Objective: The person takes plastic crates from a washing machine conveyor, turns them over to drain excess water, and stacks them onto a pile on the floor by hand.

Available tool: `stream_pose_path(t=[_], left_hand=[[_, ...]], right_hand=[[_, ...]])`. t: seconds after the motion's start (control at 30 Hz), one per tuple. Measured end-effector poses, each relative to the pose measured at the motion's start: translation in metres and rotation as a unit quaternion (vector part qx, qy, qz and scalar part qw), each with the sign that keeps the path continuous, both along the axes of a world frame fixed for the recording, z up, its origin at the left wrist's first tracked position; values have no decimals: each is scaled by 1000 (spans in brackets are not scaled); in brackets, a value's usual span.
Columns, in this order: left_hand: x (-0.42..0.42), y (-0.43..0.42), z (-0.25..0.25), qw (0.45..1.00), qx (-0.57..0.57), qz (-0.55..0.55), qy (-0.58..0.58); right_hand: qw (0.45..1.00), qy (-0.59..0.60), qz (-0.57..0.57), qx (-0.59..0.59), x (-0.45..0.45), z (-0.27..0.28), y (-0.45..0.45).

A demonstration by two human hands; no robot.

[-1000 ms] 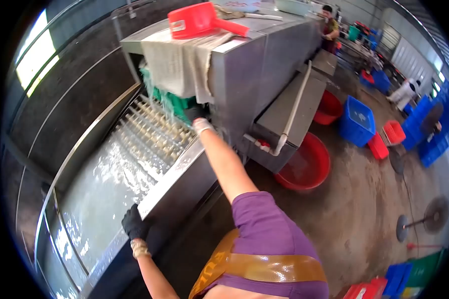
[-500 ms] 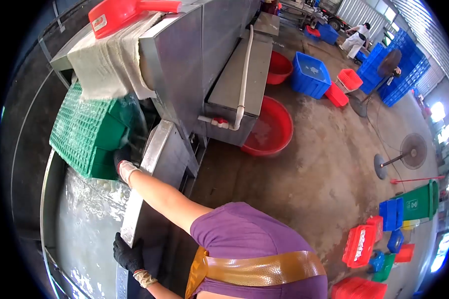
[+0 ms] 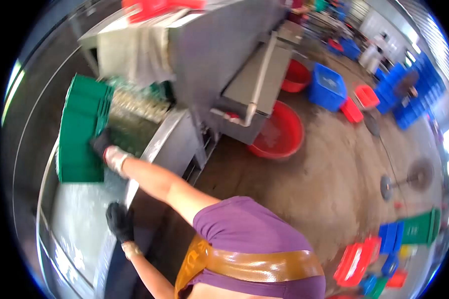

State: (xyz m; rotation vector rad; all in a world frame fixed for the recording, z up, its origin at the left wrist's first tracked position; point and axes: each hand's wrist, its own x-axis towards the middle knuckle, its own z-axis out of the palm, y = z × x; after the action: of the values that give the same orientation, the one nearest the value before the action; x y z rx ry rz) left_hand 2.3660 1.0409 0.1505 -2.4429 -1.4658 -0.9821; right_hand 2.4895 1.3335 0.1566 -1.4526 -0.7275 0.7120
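A green plastic basket [image 3: 82, 132] is tipped on its side over the water in the metal trough [image 3: 159, 134]. My right hand [image 3: 102, 143], in a black glove with a pale cuff, is closed on the basket's edge; its fingertips are partly hidden. Beside the basket, a mass of small pale pieces [image 3: 139, 104] lies in the wet upper part of the trough; their kind cannot be made out. My left hand [image 3: 119, 223], also black-gloved, is by the trough's near rim with fingers apart and nothing in it, somewhat blurred.
A draped cloth [image 3: 134, 55] and a red scoop [image 3: 159, 7] top the metal machine. A white pipe [image 3: 262, 74] runs along a grey box. Red tubs [image 3: 279, 132], a blue crate [image 3: 328, 87] and a fan [image 3: 419, 174] stand on the floor. A person [image 3: 373, 55] is far back.
The green basket has turned from showing its grid underside to its side, and pale pieces now show beside it. My right hand moved with it. My left hand shifted slightly up. The view swung.
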Motion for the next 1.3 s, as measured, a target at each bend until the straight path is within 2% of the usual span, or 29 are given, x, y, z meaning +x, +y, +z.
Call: stream_pose_path(t=[0.03,0.07,0.1,0.17,0.2,0.23,0.27,0.3,0.37,0.47,0.5,0.57,0.67,0.7,0.73,0.77,0.83,0.87,0.93,0.97,1.03,1.07,1.1,1.13,1.17,1.2,1.23,1.27,1.3], left_hand=[[-3,-6,-1,999,27,9,-21],[-3,-18,-1,992,24,37,-119],[-4,-30,2,974,33,66,-214],[-6,-65,15,969,119,98,-194],[-8,-84,23,965,128,118,-197],[-11,-102,29,961,129,138,-201],[-17,-119,37,952,135,157,-225],[-24,-133,45,942,142,173,-251],[-32,-154,59,916,150,227,-293],[-54,-192,87,870,204,267,-360],[-58,-207,98,868,212,298,-336],[-62,-232,122,853,244,359,-289],[-76,-266,133,831,255,403,-285],[-80,-277,126,823,260,417,-284],[-84,-287,111,820,213,458,-268],[-86,-295,98,815,163,496,-252],[-76,-305,74,800,189,511,-250],[-71,-309,59,789,198,499,-299],[-50,-318,54,767,214,489,-356],[-48,-321,46,760,216,499,-356],[-49,-325,23,793,192,494,-302],[-48,-325,15,803,167,462,-338],[-46,-326,11,796,174,473,-336],[-44,-327,7,778,173,421,-433],[-41,-326,7,750,175,362,-525],[-35,-324,24,769,217,372,-473],[-28,-321,47,758,236,385,-471],[-24,-322,72,783,264,392,-405],[-22,-324,90,801,286,404,-336]], right_hand=[[982,-157,-12,105,-16,-6,-2],[928,-310,-49,202,-33,-12,-5],[888,-436,58,133,-24,11,-32],[712,-635,289,76,0,69,-98],[648,-685,-14,331,-14,48,-85],[754,-546,62,360,-18,65,-110],[895,-199,276,290,-14,105,-158],[894,-194,332,229,-18,130,-177],[852,-292,365,236,-29,156,-201],[773,-397,374,324,-64,197,-248],[765,-389,391,334,-76,192,-263],[692,-368,374,497,-83,179,-292],[598,-349,390,607,-83,151,-354],[571,-379,424,592,-82,133,-367],[539,-386,427,615,-77,126,-385],[503,-462,421,597,-70,123,-402],[497,-424,440,616,-66,113,-414],[494,-417,447,619,-63,111,-419],[448,-491,452,594,-53,107,-423],[441,-486,459,599,-48,106,-422],[410,-398,459,680,-40,109,-416],[406,-389,492,664,-24,117,-412],[479,-345,489,643,-12,117,-407],[547,-298,483,616,1,116,-401],[638,-299,489,514,12,99,-385],[732,-257,495,392,27,98,-383],[760,-219,479,380,33,80,-363],[794,-177,508,284,33,56,-342],[750,-33,615,240,32,45,-331]])
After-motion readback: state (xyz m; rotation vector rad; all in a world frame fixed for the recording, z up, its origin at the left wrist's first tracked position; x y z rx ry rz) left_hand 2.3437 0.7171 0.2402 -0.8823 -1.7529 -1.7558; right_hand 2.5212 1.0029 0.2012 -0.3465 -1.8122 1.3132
